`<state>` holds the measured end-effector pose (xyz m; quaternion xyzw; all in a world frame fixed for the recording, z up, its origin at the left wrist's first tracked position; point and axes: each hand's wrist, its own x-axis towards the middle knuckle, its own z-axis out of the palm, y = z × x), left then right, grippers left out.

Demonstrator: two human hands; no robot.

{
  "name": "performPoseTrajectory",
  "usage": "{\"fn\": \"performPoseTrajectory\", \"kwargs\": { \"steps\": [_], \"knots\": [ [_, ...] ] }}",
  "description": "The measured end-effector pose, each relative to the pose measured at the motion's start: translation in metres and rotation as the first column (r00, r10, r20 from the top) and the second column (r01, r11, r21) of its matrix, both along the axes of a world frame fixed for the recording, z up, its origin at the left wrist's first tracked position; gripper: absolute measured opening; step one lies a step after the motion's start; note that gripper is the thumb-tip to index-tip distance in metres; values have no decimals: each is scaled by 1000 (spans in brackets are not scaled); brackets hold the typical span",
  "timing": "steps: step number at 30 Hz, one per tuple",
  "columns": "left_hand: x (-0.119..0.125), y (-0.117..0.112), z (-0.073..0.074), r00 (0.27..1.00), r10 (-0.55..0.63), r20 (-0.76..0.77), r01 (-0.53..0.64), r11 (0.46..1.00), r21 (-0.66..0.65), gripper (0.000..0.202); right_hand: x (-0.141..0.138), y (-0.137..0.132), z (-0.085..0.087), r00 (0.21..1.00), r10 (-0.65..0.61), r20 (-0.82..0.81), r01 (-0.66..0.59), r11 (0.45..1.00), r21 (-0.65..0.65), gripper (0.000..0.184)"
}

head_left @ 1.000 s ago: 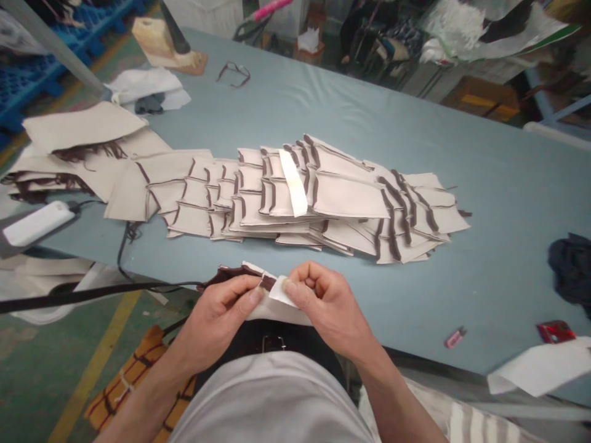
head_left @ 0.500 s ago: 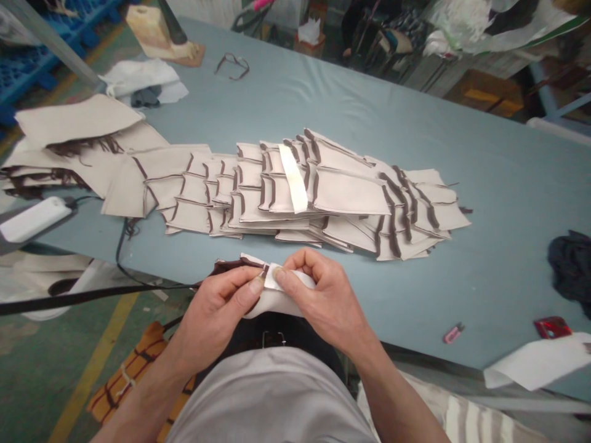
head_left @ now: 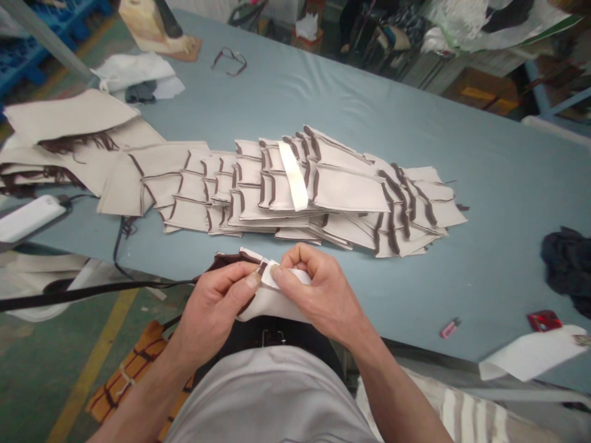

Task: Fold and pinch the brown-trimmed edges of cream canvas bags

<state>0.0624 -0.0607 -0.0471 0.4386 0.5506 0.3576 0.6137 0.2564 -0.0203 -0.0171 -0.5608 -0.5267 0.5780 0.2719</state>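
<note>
Both my hands pinch one small beige fabric piece with dark brown trim point(head_left: 272, 301) at the near edge of the blue table point(head_left: 484, 184). My left hand point(head_left: 217, 307) grips its left side, thumb pressed on the trim. My right hand point(head_left: 318, 295) is closed on its right side, thumb meeting the left thumb. Beyond them, a long overlapping row of similar beige trimmed pieces point(head_left: 323, 197) lies across the table, with a white strip point(head_left: 293, 175) on top.
Larger beige pieces point(head_left: 69, 141) are stacked at the far left near a white device point(head_left: 28, 216). A dark strap point(head_left: 83, 294) hangs off the table edge. Glasses point(head_left: 229, 60), a pink lighter point(head_left: 449, 328), a red packet point(head_left: 545, 320), dark cloth point(head_left: 567, 264) and white paper point(head_left: 526, 357) lie around.
My hands have drawn slightly closer together on the fabric piece, the thumbs now touching; the view has shifted a little. The row of pieces has not moved.
</note>
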Motion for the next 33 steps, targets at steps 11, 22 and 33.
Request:
{"fn": "performPoseTrajectory", "kwargs": {
  "steps": [11, 22, 33],
  "knots": [
    [-4, 3, -2, 991, 100, 93, -94, 993, -74, 34, -5, 8, 1, 997, 48, -55, -48, 999, 14, 22],
    [-4, 3, 3, 988, 126, 88, -121, 991, -56, 31, -11, 8, 3, 1000, 7, -31, -6, 999, 41, 25],
    [1, 6, 2, 990, 123, 75, -121, 992, -27, 31, -13, 7, 3, 996, -65, -56, 66, 998, 16, 28]
  ]
}}
